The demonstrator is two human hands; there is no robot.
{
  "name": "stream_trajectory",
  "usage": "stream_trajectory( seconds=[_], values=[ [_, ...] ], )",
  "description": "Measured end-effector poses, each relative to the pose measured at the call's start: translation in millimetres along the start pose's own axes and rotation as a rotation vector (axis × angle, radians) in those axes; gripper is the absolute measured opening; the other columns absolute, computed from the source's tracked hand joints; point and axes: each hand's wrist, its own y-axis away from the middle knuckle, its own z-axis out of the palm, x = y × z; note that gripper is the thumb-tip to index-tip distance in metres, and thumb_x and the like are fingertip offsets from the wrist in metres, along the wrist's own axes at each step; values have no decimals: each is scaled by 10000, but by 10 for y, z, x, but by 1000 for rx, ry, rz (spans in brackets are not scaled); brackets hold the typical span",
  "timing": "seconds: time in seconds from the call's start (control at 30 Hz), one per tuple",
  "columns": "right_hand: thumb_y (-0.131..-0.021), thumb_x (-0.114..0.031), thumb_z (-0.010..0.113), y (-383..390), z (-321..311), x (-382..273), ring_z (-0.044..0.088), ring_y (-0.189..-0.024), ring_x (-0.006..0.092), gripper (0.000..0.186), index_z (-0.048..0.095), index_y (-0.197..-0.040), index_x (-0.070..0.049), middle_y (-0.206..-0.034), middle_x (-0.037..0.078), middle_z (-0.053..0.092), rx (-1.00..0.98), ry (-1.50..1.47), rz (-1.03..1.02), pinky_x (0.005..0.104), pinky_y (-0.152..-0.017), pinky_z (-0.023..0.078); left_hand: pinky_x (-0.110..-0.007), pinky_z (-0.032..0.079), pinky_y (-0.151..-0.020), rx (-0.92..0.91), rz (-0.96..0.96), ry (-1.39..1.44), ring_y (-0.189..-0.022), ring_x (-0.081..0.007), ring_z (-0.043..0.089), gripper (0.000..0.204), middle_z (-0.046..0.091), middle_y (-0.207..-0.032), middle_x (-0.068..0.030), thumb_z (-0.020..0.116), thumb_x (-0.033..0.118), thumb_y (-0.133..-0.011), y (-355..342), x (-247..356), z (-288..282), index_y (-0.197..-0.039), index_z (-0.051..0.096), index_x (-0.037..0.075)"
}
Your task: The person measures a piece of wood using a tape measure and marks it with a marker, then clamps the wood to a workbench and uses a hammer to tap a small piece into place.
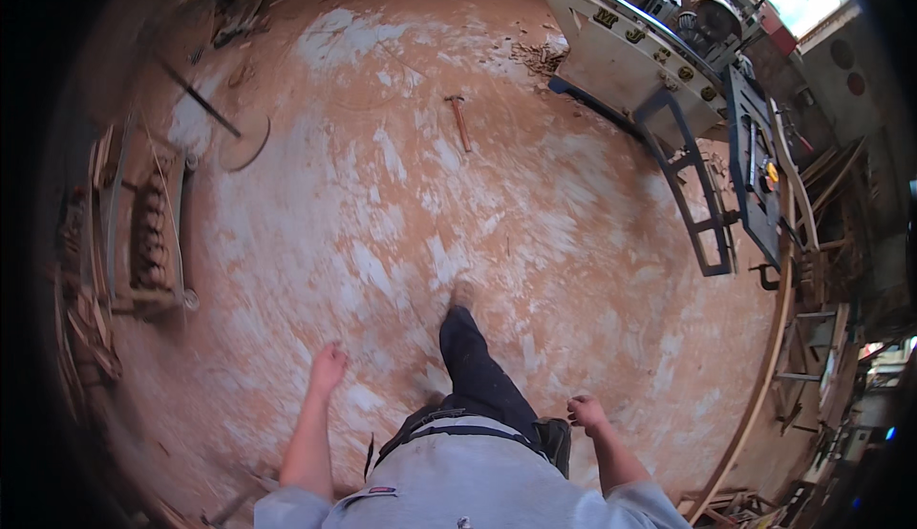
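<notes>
My left hand (pixel 330 367) hangs over the floor to the left of my body, its fingers loosely curled in and nothing showing in them. On the other side, my right hand (pixel 586 412) is held near my hip with its fingers bent inward, also without a visible object. Neither hand touches anything. One of my legs (pixel 468 352) is stretched forward in dark trousers, the shoe on the dusty floor. Farther ahead lies a hammer (pixel 461 126) with a reddish wooden handle, out of reach of both hands.
A large pale woodworking machine (pixel 626 47) with a blue frame (pixel 693 185) stands at the far right. A long curved wooden strip (pixel 755 414) runs along the right. At left are a wheeled rack (pixel 143 233) and a round-based stand (pixel 245 144). Sawdust covers the floor (pixel 325 214).
</notes>
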Motion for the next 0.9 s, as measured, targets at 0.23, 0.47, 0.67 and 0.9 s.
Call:
stream_trajectory(
  seconds=[0.23, 0.47, 0.67, 0.9],
  values=[
    [-872, -375, 606, -1512, 383, -2553, 658, -1057, 409, 443, 722, -1108, -18, -1102, 230, 702, -2, 671, -481, 473, -935, 521, -356, 571, -679, -242, -269, -87, -751, -225, 703, 428, 719, -928, -174, 620, 177, -917, -423, 113, -128, -1285, 592, -41],
    [-914, -397, 587, -2204, 995, -5516, 629, -1150, 380, 480, 675, -1237, -53, -1239, 210, 667, -17, 804, -607, 446, -1003, 493, -332, 560, -611, -255, -652, 375, -753, -223, 693, 472, 708, -925, -153, 643, 161, -920, -1695, 488, -509, -1331, 561, -55],
    [-933, -426, 565, -2858, 1369, -6760, 539, -1290, 325, 509, 623, -1326, -109, -1324, 161, 634, -29, 935, -544, 445, -1071, 438, -260, 510, -606, -97, -417, 367, -690, -131, 607, 375, 661, -873, -85, 539, 80, -973, -3170, 1506, -929, -1340, 543, 1],
    [-895, -424, 630, -4529, 2135, -7582, 459, -1295, 424, 558, 567, -1381, -157, -1426, 168, 509, -152, 1046, -526, 494, -1076, 424, -274, 510, -613, -111, -716, 340, -669, -143, 611, 401, 659, -826, -67, 605, 129, -936, -3012, 1457, -540, -1300, 556, -33]
  ],
)
